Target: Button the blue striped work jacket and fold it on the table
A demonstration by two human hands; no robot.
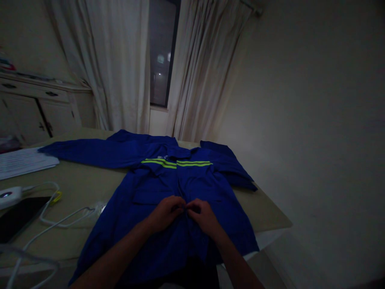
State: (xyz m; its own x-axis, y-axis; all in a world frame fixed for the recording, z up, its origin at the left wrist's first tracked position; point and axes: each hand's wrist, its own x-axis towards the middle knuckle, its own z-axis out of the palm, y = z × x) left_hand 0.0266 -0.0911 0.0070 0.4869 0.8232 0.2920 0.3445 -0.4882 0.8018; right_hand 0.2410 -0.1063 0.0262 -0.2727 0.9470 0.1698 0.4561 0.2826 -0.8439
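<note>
A blue work jacket [156, 184] with two yellow-green reflective stripes across the chest lies spread face up on the table [264, 212], one sleeve stretched out to the left. My left hand [167, 212] and my right hand [203, 214] meet at the jacket's front placket, below the stripes. Both hands are closed in a pinch on the fabric edges at the middle seam. Whether a button sits between the fingers is too dark to tell.
White cables [57, 216] and a white charger [10, 196] lie on the table's left side, beside a dark flat device [18, 218] and a stack of papers [24, 160]. A white cabinet [39, 108] stands at the far left. Curtains [120, 68] frame a dark window.
</note>
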